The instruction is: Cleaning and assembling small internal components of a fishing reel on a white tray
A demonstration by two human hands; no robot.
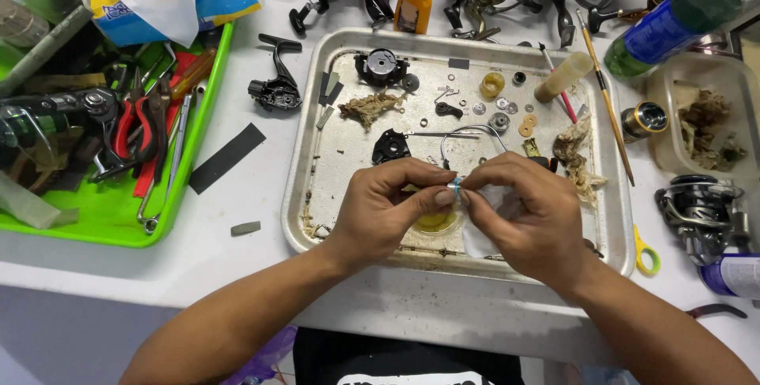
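Fingertips of the left hand (pixel 385 204) and right hand (pixel 522 212) were pinched shut on a small silver part with a blue band (pixel 456 186), held crosswise at frame centre above the metal tray (pixel 305 147), equally near both.

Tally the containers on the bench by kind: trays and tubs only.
Metal tray, under both hands: 1
Green plastic tray holding pliers and tools: 1
Clear plastic tub at the right with fibrous clumps: 1
Total: 3
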